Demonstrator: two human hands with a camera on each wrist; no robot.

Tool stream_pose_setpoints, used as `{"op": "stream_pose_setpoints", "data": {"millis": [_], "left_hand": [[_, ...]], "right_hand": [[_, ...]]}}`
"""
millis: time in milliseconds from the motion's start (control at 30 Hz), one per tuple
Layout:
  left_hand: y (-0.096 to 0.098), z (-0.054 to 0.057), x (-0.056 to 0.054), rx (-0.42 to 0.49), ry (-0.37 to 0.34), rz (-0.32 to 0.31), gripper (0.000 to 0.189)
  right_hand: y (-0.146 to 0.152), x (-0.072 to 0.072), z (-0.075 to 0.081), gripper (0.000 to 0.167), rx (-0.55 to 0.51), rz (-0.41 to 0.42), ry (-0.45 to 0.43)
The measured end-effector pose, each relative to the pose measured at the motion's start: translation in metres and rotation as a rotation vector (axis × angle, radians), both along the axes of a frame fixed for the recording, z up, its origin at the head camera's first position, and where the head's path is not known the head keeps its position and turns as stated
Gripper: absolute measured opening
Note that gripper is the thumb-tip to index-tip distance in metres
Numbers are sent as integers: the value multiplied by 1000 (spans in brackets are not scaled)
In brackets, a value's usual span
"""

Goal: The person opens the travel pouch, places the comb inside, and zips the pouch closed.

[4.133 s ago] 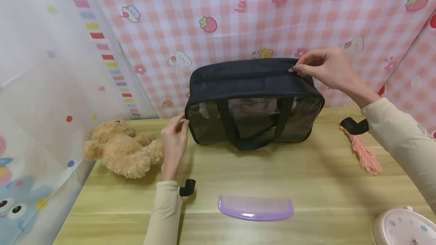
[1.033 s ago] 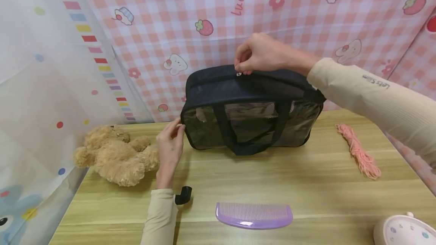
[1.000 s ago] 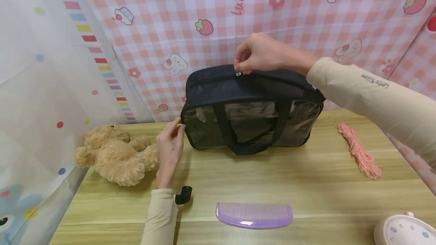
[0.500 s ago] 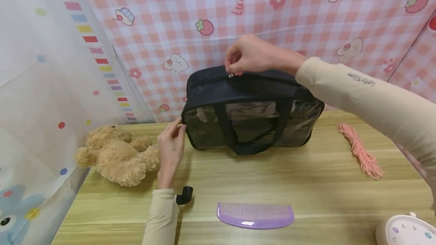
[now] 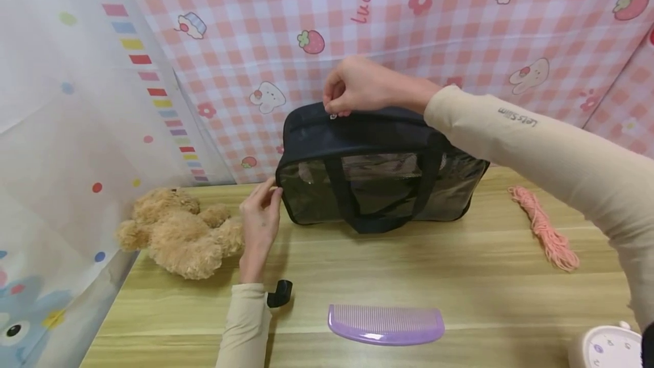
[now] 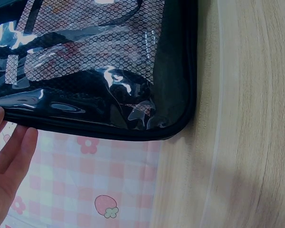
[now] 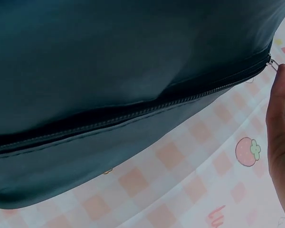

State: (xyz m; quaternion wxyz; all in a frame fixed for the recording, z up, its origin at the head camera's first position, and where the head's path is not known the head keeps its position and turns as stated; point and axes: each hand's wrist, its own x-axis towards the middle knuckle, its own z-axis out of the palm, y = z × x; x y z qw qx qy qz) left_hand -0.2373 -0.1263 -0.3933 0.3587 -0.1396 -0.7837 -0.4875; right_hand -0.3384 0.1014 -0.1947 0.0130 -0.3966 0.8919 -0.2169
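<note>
1. My right grip (image 5: 363, 84) is narrow: thumb and forefinger pinch the small metal pull (image 5: 334, 116) on top of the bag (image 5: 383, 179).
2. In the right wrist view, my fingertips meet the far end of that pull, and the zip (image 7: 133, 114) runs away from it with a dark gap showing along its teeth.
3. My left grip (image 5: 259, 220) is narrow too, pinching the bag's left side edge, thumb in front and the other fingers behind.
4. The left wrist view shows the thumb tip over the rim of the clear front panel (image 6: 85, 52), through which a mesh shows.
5. The bag stands upright at the back of the table (image 5: 475, 277), near the checked cloth (image 5: 460, 33). Its body is black, and a black handle (image 5: 380, 225) hangs in a loop down the front.
6. The pull sits left of the middle of the bag's top, so my right forearm crosses over the bag's right end.
7. Left of my left grip lies a tan bear (image 5: 184, 237); I cannot tell whether it touches me.
8. In front of the bag, well apart from it, lies a purple comb (image 5: 386, 334), teeth toward the bag.
9. To the right lies a bundle of pink yarn (image 5: 544, 229); nearer me, a clock (image 5: 610, 351) is cut off by the lower edge.
</note>
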Motion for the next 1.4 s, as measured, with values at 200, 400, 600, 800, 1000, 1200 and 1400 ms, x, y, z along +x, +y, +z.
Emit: {"op": "stream_pose_setpoints", "data": {"millis": [200,400,600,800,1000,1200,1400], "left_hand": [[4,2,1,5,-7,8,23],[6,1,1,11,-21,17,23],[7,0,-1,9,-18,17,23],[9,-1,0,11,-22,9,23],[8,-4,2,4,-30,18,24],[-2,-20,-11,0,5,17,24],[-12,-30,-21,5,0,0,24]], "right_hand": [[-6,-2,-1,12,-6,14,-16],[-12,-4,-1,11,-2,27,-13],[-19,-6,-4,11,-20,33,-10],[-24,-8,-10,12,-48,55,-22],[-25,-7,-13,12,-50,63,-31],[-24,-6,-12,13,-68,84,-25],[-21,-6,-11,14,-96,77,-58]]}}
